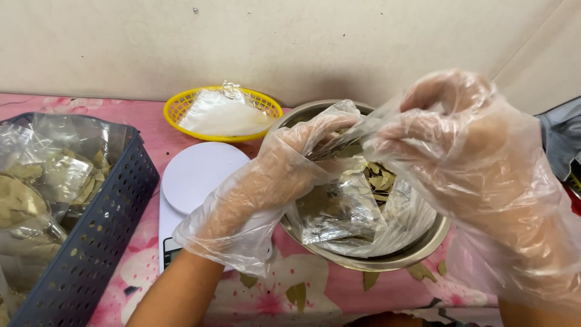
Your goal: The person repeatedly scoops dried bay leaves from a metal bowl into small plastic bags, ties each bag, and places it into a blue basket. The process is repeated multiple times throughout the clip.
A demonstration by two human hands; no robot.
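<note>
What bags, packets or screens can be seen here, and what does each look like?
Small clear plastic bag: held open over the steel bowl by both gloved hands.
Clear leaf-filled bags: in the grey perforated basket, left.
Flat empty clear bags: in the yellow basket.
White scale's dark screen: bottom edge, mostly hidden.

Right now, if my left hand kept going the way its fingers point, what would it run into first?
The left hand points up and right, over the steel bowl. It already grips the clear bag; going on, it would probably meet the right hand pinching the same bag, though depth is unclear.
</note>
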